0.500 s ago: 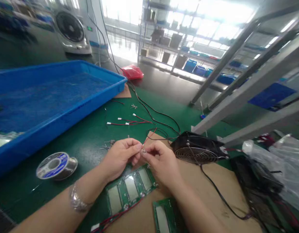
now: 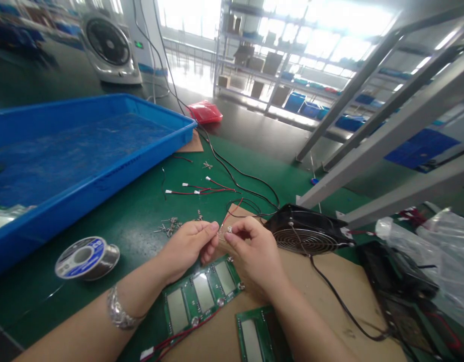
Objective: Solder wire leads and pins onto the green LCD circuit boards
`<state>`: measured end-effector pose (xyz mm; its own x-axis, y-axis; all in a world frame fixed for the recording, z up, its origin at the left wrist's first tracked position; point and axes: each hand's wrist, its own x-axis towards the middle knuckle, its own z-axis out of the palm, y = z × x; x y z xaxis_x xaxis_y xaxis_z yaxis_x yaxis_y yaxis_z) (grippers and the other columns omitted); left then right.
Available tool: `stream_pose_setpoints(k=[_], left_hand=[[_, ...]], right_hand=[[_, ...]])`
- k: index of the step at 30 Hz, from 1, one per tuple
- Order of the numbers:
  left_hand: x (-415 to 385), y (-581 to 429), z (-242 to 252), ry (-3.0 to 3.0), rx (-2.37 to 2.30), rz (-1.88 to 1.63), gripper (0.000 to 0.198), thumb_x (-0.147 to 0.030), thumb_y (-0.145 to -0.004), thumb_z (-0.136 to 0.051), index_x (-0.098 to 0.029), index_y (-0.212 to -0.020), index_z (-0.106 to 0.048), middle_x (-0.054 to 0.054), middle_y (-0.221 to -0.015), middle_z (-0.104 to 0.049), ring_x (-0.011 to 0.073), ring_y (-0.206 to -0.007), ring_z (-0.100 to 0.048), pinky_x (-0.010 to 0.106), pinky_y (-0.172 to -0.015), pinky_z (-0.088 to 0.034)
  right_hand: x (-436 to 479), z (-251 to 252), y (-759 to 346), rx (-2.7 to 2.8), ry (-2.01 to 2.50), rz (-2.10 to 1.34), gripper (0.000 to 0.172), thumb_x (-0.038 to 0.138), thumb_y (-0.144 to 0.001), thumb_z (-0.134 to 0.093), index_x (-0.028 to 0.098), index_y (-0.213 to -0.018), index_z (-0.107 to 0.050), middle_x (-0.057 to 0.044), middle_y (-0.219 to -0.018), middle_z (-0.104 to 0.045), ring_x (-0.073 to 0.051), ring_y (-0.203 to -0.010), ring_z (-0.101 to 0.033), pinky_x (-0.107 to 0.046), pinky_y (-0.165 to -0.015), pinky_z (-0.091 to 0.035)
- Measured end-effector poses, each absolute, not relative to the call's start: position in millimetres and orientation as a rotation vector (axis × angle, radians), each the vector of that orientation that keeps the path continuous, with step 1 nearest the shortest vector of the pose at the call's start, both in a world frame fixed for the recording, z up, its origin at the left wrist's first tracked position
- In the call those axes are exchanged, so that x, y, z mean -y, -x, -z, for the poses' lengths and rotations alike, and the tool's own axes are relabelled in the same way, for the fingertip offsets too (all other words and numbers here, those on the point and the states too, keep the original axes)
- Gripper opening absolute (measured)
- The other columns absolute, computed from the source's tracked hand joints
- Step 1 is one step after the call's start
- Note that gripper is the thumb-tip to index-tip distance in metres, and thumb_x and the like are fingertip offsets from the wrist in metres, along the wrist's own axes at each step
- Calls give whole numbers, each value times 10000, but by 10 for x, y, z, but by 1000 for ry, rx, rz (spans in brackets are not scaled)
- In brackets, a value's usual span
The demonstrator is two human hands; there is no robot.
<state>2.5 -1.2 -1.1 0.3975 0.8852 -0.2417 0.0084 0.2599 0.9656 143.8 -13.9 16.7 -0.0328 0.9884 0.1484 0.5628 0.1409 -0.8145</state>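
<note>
My left hand [image 2: 190,244] and my right hand [image 2: 252,249] meet fingertip to fingertip above a green circuit board [image 2: 201,294] with three grey display windows. Both pinch a tiny metal component [image 2: 224,231] between thumb and forefinger. A second green board [image 2: 260,334] lies at the bottom edge, partly under my right forearm. Red wires [image 2: 179,339] run from the first board's near end. Several small metal parts [image 2: 169,226] lie loose on the green mat just beyond my left hand.
A big blue tray [image 2: 77,151] fills the left. A solder spool [image 2: 86,257] lies near my left forearm. A small black fan [image 2: 307,234] sits right of my hands on brown cardboard [image 2: 330,281]. Red-and-black wire leads [image 2: 201,189] lie further back. Plastic bags [image 2: 431,256] are at right.
My hands have shifted slightly and the fingertips have drawn a little apart, the small part still pinched between them. More of the loose metal parts now show beyond my left hand.
</note>
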Motion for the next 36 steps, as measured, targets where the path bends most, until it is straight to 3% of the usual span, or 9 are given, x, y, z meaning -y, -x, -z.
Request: stream_pose_setpoints(k=[6,10,13,19,25,29,32,36], left_hand=[[-95,152,-98,-1391,-1246,-617,361,-467,-774,-364,-181,-571,-451,-38,-478,-429,106,-440,-417,235,-451,-333],[-161,278,-101,-1674,-1522,-488,182,-336,-663,-538,-173,-584,-559,7,-535,-516,158,-527,-466,268,-498,-289],[-161,294,-54,-1858,-1639,-415,98,-242,-646,-532,-182,-644,-610,31,-618,-573,190,-597,-504,289,-549,-302],[-156,285,-78,-2032,-1768,-395,288,-298,-720,-458,-152,-914,-612,94,-900,-588,231,-807,-540,306,-662,-366],[164,315,-332,-2102,-1642,-158,277,-456,-709,-481,-236,-748,-644,28,-726,-648,222,-676,-578,297,-557,-369],[528,302,-303,-2250,-1577,137,324,-428,-687,-524,-218,-910,-628,77,-861,-644,283,-802,-579,362,-643,-397],[667,314,-154,-2205,-1606,49,372,-360,-685,-540,-197,-1017,-575,95,-946,-598,285,-893,-542,376,-728,-390],[685,346,-41,-1990,-1597,-234,307,-338,-658,-576,-197,-931,-586,69,-889,-567,255,-848,-529,350,-723,-378]], right_hand=[[110,-295,-1506,1769,1654,-645,46,161,-749,-546,148,-706,-539,-4,-698,-554,-93,-623,-506,-210,-575,-406],[110,-394,-1604,2011,1750,-615,62,116,-688,-591,155,-645,-569,-7,-675,-572,-113,-634,-518,-223,-578,-381],[149,-433,-1680,2209,1831,-549,111,62,-639,-581,157,-581,-578,-20,-639,-572,-141,-627,-517,-247,-570,-352],[317,-334,-1799,2368,1970,-376,162,46,-650,-492,121,-654,-636,-102,-714,-608,-204,-679,-566,-291,-594,-374],[499,-237,-1888,2372,1975,-381,175,40,-636,-497,119,-678,-648,-113,-773,-635,-206,-734,-595,-284,-636,-409],[609,-349,-1914,2214,1961,-392,221,118,-745,-454,160,-776,-669,-99,-835,-668,-222,-791,-610,-310,-682,-424],[682,-436,-1922,2060,1916,-402,257,130,-780,-422,173,-914,-637,-73,-850,-673,-207,-781,-616,-315,-668,-439],[740,-494,-1929,1961,1753,-456,298,115,-782,-409,147,-1028,-574,-62,-830,-656,-156,-735,-605,-281,-636,-459]])
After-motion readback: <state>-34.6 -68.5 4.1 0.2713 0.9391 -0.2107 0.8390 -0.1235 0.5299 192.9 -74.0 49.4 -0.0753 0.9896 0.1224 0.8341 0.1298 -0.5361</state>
